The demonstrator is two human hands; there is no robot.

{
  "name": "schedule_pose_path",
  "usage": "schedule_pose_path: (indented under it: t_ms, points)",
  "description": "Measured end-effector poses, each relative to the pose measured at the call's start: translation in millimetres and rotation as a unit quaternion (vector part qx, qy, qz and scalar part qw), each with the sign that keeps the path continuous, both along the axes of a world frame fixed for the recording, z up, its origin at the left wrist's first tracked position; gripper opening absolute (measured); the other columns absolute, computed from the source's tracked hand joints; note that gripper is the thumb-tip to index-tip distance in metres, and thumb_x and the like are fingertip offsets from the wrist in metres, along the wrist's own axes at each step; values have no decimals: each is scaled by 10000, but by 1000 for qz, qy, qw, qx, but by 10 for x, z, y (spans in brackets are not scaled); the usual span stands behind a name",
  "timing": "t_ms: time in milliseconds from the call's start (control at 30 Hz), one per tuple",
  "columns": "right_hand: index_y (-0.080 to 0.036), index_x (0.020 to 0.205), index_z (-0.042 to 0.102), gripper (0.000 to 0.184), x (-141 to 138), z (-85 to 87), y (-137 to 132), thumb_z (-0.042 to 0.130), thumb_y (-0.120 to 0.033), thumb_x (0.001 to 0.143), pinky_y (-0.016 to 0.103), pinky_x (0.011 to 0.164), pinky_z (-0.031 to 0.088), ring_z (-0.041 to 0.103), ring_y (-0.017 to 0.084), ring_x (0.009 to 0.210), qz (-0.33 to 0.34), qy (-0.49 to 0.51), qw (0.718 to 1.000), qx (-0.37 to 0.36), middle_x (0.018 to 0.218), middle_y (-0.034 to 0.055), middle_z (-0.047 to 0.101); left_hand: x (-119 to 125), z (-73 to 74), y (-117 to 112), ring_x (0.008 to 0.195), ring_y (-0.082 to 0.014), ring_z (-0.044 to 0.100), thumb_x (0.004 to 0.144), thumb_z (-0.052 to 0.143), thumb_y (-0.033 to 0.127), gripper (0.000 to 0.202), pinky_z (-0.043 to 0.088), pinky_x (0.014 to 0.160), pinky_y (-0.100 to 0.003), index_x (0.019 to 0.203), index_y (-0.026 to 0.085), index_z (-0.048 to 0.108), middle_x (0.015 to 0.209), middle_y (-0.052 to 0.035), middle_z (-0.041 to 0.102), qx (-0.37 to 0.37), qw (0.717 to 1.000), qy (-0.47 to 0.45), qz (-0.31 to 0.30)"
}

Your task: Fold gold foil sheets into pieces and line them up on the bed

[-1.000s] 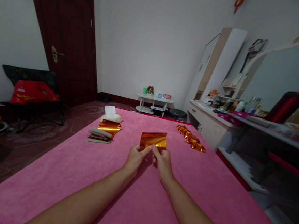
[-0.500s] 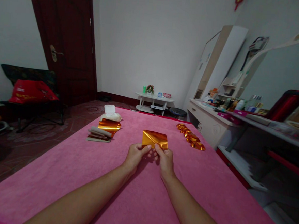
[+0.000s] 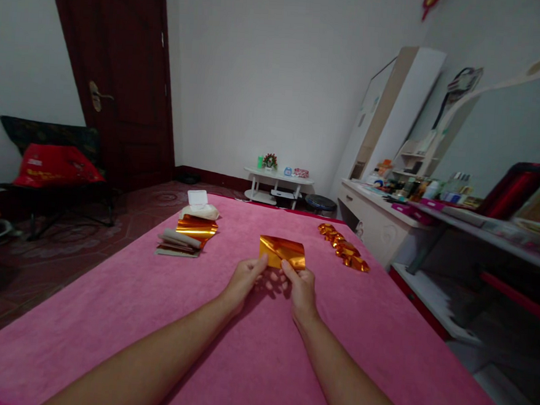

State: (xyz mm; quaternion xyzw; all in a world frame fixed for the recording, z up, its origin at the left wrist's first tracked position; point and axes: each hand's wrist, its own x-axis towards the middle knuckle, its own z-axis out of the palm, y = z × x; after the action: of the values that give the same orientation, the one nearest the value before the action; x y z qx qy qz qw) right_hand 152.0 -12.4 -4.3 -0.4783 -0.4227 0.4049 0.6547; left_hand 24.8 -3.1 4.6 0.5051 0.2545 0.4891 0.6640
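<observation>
A shiny gold foil paper sheet (image 3: 283,250) is held up over the pink cloth (image 3: 249,361), with a slanting fold line across its face. At its lower left corner, my left hand (image 3: 246,280) pinches the edge between thumb and fingers. My right hand (image 3: 301,289) grips the bottom edge near the right corner, thumb on the near face. The fingertips behind the sheet are partly hidden. To the right lies a row of folded gold foil pieces (image 3: 343,247). On the left rest flat gold foil sheets (image 3: 197,227) beside a stack of greyish-brown papers (image 3: 179,241).
A white packet with an open lid (image 3: 199,207) sits at the far left of the cloth. Beyond the far edge stands a small white table (image 3: 278,177). A cluttered dresser (image 3: 385,201) runs along the right, and a chair holds a red bag (image 3: 60,166) at left.
My left thumb has shifted slightly left along the sheet's bottom edge, away from the right thumb. The foil sheet and my right hand appear slightly farther right in view.
</observation>
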Motion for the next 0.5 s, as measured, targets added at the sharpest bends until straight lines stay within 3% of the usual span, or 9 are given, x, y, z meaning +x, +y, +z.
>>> schedule_pose_path:
  t_ms: [167,333,500]
  points:
    - [-158,571,571,381,-39,42,-50,651,-504,707,200,333,263,392,69,347,9,-36,999,20,447,-34,499,-11,15,-4,427,-109,533,717,678,491,397,434,441,-226,647,106,615,527,-22,589,13,999,6,45]
    - [-162,591,573,347,132,46,4,636,-467,743,188,349,234,379,58,386,-33,-39,997,54,482,-43,486,-20,18,33,387,-77,474,719,682,468,390,367,394,-188,598,105,608,478,-15,567,16,993,51,104]
    - [-176,655,531,375,234,-16,73,603,-532,751,170,346,236,389,53,388,-92,87,989,74,515,-54,474,-49,6,116,419,-64,482,720,680,464,393,351,417,-169,596,97,615,502,-27,589,7,988,40,150]
